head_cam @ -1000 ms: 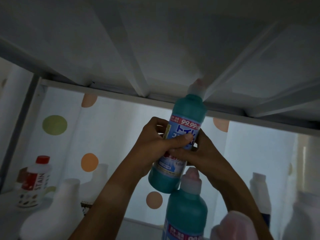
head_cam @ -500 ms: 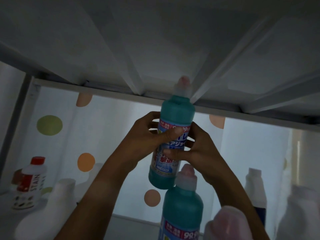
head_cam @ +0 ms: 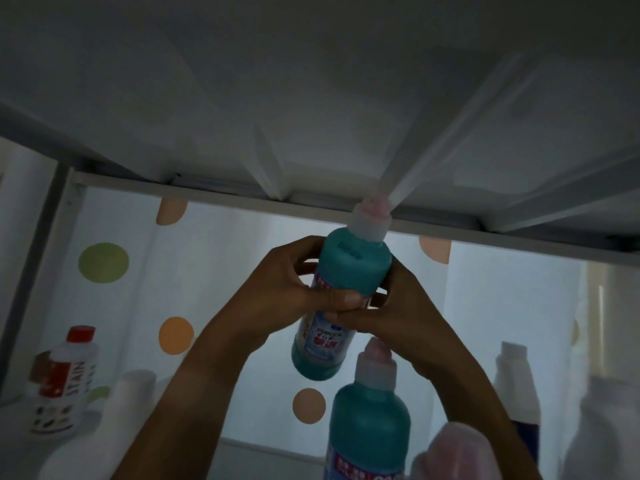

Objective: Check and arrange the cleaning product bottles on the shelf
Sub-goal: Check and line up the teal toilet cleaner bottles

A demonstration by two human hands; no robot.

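I hold a teal bottle (head_cam: 349,268) with a pale cap and a blue and red label up in the air, just under the shelf board above. My left hand (head_cam: 294,289) wraps its left side, and my right hand (head_cam: 401,306) wraps its right side; the thumbs meet across the label. The bottle leans with its cap toward me and to the right. A second teal bottle (head_cam: 369,427) of the same kind stands upright below it on the shelf.
The shelf underside (head_cam: 311,116) with its ribs hangs close above the cap. A white stain-remover bottle (head_cam: 62,382) with a red cap stands at the left. White bottles (head_cam: 114,427) sit low left, another white bottle (head_cam: 516,386) at the right, a pink cap (head_cam: 457,452) bottom right. A dotted backdrop (head_cam: 104,261) lies behind.
The held bottle has tipped, its cap swinging toward me and to the right, so more of its shoulder shows. Both hands have closed tighter over the label.
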